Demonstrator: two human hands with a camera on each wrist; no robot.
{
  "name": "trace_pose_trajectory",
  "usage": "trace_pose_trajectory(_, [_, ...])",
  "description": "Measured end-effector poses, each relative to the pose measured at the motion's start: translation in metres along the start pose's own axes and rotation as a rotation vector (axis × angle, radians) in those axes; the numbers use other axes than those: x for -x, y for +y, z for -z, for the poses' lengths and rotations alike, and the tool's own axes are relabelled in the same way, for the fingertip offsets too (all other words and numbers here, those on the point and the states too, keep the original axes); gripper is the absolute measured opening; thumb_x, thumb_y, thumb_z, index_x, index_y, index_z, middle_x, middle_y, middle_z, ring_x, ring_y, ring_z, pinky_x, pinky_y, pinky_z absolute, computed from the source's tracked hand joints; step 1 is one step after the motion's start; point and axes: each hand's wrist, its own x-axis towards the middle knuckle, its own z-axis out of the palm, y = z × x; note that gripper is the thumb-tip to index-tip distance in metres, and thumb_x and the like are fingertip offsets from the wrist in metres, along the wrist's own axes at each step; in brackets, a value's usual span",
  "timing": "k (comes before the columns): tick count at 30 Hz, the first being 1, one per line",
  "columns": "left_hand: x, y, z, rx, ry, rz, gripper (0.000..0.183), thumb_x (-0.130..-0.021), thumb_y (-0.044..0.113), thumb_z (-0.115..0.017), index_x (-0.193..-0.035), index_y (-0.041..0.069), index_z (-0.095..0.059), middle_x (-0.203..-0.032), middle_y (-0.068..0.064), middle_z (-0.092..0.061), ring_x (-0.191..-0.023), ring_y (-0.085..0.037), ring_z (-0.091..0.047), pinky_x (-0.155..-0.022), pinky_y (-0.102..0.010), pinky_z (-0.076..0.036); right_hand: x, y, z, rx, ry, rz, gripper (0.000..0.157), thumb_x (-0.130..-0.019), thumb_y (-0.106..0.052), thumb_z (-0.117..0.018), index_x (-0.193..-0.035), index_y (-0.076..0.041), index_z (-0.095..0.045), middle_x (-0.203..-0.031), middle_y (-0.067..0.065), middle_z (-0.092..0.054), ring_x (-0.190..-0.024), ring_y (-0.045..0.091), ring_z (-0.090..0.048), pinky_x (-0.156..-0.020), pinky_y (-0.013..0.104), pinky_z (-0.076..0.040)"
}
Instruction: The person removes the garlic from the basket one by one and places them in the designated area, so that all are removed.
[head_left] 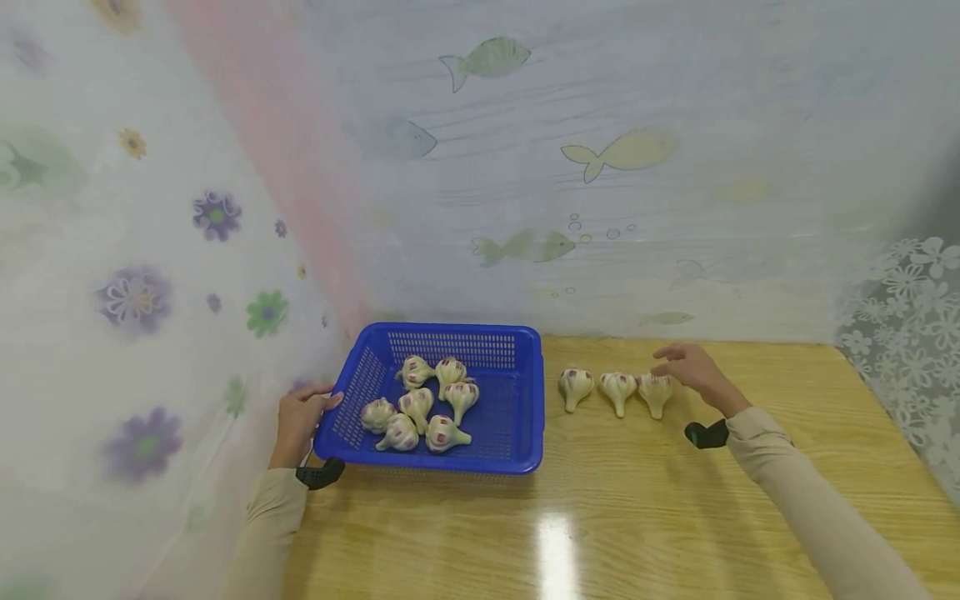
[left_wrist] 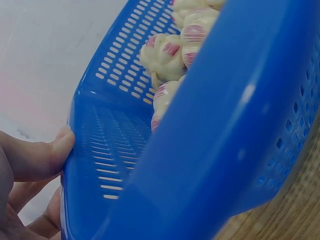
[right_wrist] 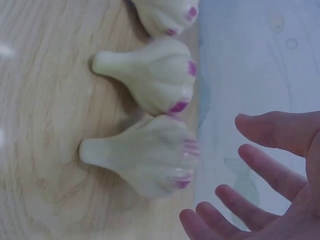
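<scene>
My left hand (head_left: pixel 298 421) grips the left rim of a blue plastic basket (head_left: pixel 480 465); in the left wrist view the thumb (left_wrist: pixel 62 145) lies on the rim with the other fingers outside it. Several garlic bulbs (head_left: pixel 416 406), cream with purple patches, lie in the basket's left and middle part. On the table to its right, three garlic bulbs stand in a row: one on the left (head_left: pixel 576 387), one in the middle (head_left: pixel 618 390) and one on the right (head_left: pixel 655 393). Close above the rightmost bulb, my right hand (head_left: pixel 697 372) has its fingers spread and holds nothing.
The wooden table (head_left: pixel 645 517) meets a pale wall (head_left: pixel 675 275) painted with fish right behind the basket and bulbs. Another wall (head_left: pixel 187 350) with flowers runs along the left, close to my left hand. A frosted panel with white flowers (head_left: pixel 915 333) borders the right side.
</scene>
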Motion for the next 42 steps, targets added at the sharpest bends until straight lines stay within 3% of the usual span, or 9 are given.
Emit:
trace_pose_trajectory(12, [-0.001,-0.002,0.0,0.005,-0.011,0.002,0.044,-0.085,0.012,-0.067,-0.125,-0.004,-0.058,-0.119,-0.021,-0.056,-0.073,-0.012,-0.061,-0.062,-0.027,-0.052,0.002,-0.033,-0.008,-0.037,-0.012,0.093,0.044,-0.095,-0.018,-0.057,-0.13,0.007,-0.048,-0.134,0.034,-0.039,-0.119,0.047,-0.042,-0.091,0.057,-0.041])
trace_pose_trajectory(25, [0.001,-0.001,0.0,0.014,-0.007,-0.004,0.042,-0.085,0.012,-0.068,-0.123,-0.004,-0.059,-0.108,-0.017,-0.06,-0.071,-0.013,-0.062,-0.061,-0.028,-0.053,-0.005,-0.065,-0.029,-0.052,-0.075,0.166,0.04,-0.094,-0.018,-0.059,-0.126,0.004,-0.052,-0.127,0.026,-0.049,-0.11,0.039,-0.051,-0.082,0.048,-0.048])
trace_pose_trajectory(42, [0.004,0.002,0.001,0.007,-0.022,0.002,0.043,-0.086,0.014,-0.067,-0.125,-0.004,-0.058,-0.114,-0.021,-0.058,-0.072,-0.014,-0.063,-0.063,-0.029,-0.053,-0.015,-0.107,-0.087,-0.114,-0.135,0.243,0.03,-0.09,-0.013,-0.064,-0.116,0.002,-0.061,-0.116,0.018,-0.059,-0.102,0.029,-0.058,-0.08,0.042,-0.05])
